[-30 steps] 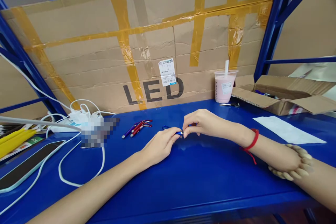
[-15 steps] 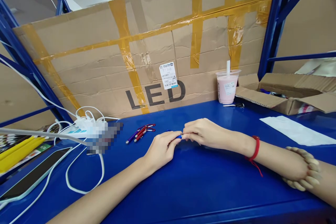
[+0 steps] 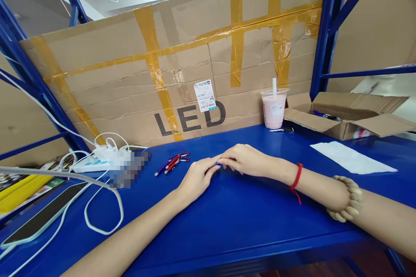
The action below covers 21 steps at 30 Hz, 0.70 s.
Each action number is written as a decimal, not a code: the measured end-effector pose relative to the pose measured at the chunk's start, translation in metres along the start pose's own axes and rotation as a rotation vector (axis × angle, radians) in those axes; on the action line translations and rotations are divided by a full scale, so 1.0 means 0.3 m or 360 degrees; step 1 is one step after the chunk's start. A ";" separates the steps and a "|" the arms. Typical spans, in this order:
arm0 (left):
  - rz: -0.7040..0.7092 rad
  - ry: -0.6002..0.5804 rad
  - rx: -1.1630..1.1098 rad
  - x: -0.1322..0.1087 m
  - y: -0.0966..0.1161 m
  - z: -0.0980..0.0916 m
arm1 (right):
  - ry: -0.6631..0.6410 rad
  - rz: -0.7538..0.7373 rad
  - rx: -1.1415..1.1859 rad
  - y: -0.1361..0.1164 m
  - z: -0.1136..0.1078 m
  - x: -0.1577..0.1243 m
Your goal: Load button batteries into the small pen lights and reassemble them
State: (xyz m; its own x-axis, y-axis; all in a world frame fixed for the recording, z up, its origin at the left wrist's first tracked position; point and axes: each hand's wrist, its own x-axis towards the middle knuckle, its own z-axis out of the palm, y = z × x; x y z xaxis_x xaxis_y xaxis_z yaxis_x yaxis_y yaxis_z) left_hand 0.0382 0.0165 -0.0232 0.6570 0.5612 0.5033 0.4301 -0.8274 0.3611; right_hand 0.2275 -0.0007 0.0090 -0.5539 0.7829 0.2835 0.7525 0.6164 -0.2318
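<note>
My left hand (image 3: pixel 196 178) is closed in a pinch around a small blue object (image 3: pixel 217 164), just above the blue tabletop. Only a sliver of it shows; the fingers hide the rest, so its kind is unclear. From the other side, my right hand (image 3: pixel 243 159) closes its thumb and fingers on the same object, and the fingertips of both hands meet. Left of my left hand lie slim keychain flashlights with carabiner clips, a purple one (image 3: pixel 164 167) and red ones (image 3: pixel 173 164).
A pink drink cup (image 3: pixel 272 112) with a straw stands at the back, a key (image 3: pixel 282 130) before it. To the right are an open cardboard box (image 3: pixel 341 127) and white paper (image 3: pixel 352 157). At left lie a phone (image 3: pixel 43 214), white cables and a power strip (image 3: pixel 92 163).
The view has shifted slightly, so the surroundings appear moved a little left. My hands still meet at the blue object, of which less shows now, with my right fingers closer over my left.
</note>
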 end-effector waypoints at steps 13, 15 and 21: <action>-0.0020 0.0019 0.0031 0.006 0.003 -0.012 | -0.0034 -0.0062 -0.0044 0.008 0.002 -0.001; -0.0046 0.0028 -0.0030 0.009 0.007 -0.016 | 0.0015 -0.0064 -0.0100 0.011 0.002 -0.001; -0.0186 0.0107 -0.0091 0.016 0.014 -0.021 | 0.0359 -0.0034 -0.0234 0.009 -0.010 -0.001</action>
State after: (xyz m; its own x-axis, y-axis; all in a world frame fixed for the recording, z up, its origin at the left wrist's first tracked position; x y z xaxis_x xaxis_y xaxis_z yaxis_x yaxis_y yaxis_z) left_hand 0.0392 0.0159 -0.0143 0.5605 0.6554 0.5062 0.4639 -0.7549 0.4637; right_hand 0.2308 0.0007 0.0110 -0.4893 0.7210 0.4907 0.7942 0.6008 -0.0908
